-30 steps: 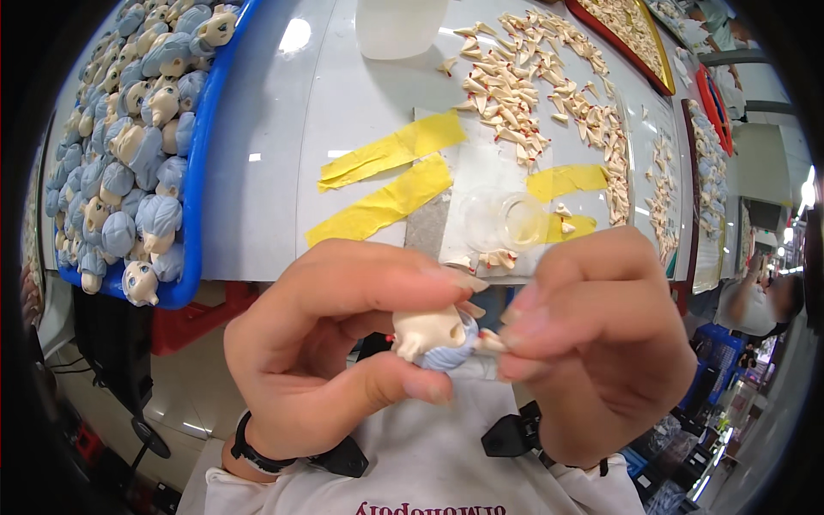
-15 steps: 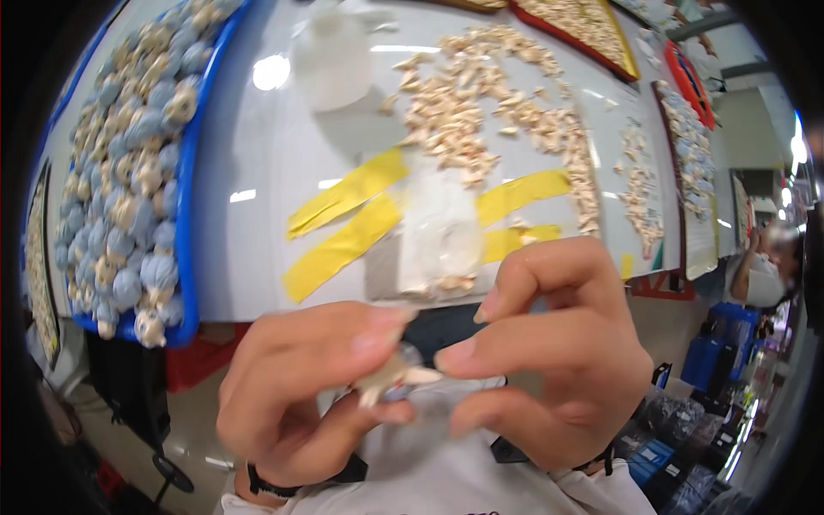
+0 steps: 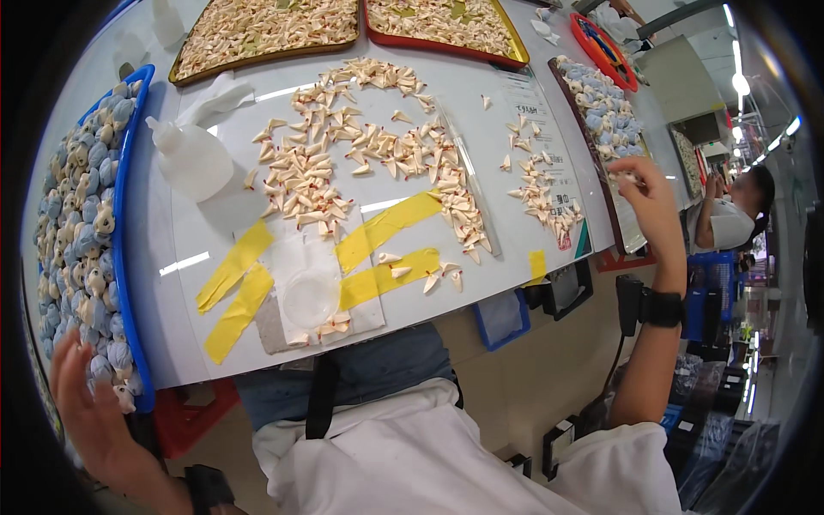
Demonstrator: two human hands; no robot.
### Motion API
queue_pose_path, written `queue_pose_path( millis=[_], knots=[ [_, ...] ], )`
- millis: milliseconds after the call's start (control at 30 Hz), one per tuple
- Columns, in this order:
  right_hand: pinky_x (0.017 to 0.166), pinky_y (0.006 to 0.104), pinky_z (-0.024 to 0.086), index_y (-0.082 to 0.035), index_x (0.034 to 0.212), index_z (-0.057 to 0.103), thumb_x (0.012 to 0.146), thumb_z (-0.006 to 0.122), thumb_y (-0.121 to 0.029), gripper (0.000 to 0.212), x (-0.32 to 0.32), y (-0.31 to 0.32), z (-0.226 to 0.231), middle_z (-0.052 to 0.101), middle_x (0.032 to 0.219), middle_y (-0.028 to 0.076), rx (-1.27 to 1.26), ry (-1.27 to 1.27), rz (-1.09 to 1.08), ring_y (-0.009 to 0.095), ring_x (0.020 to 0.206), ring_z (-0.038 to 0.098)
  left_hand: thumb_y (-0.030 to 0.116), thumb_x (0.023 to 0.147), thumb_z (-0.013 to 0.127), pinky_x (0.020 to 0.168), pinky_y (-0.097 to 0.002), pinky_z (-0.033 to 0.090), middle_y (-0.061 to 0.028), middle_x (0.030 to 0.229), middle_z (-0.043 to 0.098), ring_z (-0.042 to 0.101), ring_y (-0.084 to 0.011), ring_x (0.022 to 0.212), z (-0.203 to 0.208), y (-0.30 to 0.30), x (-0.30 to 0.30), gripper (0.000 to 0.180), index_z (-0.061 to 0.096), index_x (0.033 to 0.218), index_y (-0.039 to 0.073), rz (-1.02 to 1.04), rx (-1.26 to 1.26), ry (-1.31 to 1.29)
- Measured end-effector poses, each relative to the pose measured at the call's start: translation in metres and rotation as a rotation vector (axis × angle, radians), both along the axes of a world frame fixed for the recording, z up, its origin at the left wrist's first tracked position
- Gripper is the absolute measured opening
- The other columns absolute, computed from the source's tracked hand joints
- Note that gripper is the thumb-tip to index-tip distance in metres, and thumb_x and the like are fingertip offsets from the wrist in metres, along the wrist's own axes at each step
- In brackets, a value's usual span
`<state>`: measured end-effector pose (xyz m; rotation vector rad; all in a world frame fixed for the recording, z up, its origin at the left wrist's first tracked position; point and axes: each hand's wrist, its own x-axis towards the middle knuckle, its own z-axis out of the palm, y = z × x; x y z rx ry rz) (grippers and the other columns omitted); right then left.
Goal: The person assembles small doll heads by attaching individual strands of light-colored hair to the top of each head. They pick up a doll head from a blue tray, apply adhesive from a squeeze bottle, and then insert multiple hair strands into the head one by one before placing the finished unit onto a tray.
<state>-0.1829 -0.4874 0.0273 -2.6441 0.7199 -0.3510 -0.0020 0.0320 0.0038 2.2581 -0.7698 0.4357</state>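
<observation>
head view: your left hand (image 3: pixel 90 412), lower left of the frame, is spread open beside the blue tray (image 3: pixel 123 215) of blue-and-cream figures (image 3: pixel 81 223), holding nothing. your right hand (image 3: pixel 654 199), at right, reaches over the dark tray (image 3: pixel 601 184) of similar figures; whether its fingertips pinch one, you cannot tell. loose cream pieces (image 3: pixel 343 163) cover the table's middle.

Glossy white worktable (image 3: pixel 515 154), strewn with small cream cone-shaped pieces (image 3: pixel 343 163); yellow tape strips (image 3: pixel 386 227) holding down a clear plastic sheet (image 3: pixel 305 287); white squeeze bottle (image 3: pixel 189 154) near a blue tray of pale-blue figurines (image 3: pixel 86 240); gold and red trays along the far edge
</observation>
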Motion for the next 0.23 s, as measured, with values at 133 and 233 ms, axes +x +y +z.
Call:
queue_pose_path(
  millis=[133, 233],
  knots=[
    [0.076, 0.0259, 0.044, -0.006, 0.098, 0.058, 0.077, 0.052, 0.003, 0.024, 0.007, -0.010, -0.002, 0.053, 0.100, 0.008, -0.184, 0.156, 0.023, 0.021, 0.088, 0.053, 0.006, 0.089, 0.044, 0.101, -0.0390, 0.032, -0.0160, 0.128, 0.045, 0.040, -0.0254, 0.121, 0.008, 0.044, 0.026, 0.033, 0.046, 0.119, -0.008, -0.018, 0.075, -0.037],
    [0.083, 0.0302, 0.044, -0.006, 0.101, 0.056, 0.075, 0.054, 0.004, 0.028, 0.001, -0.023, -0.005, 0.054, 0.102, 0.009, -0.206, 0.119, -0.016, 0.023, 0.095, 0.055, 0.007, 0.089, 0.049, 0.090, -0.0349, 0.039, -0.0152, 0.117, 0.050, 0.048, -0.0242, 0.108, 0.022, 0.045, 0.032, 0.030, 0.049, 0.115, -0.007, 0.164, 0.046, 0.005]
  ],
)
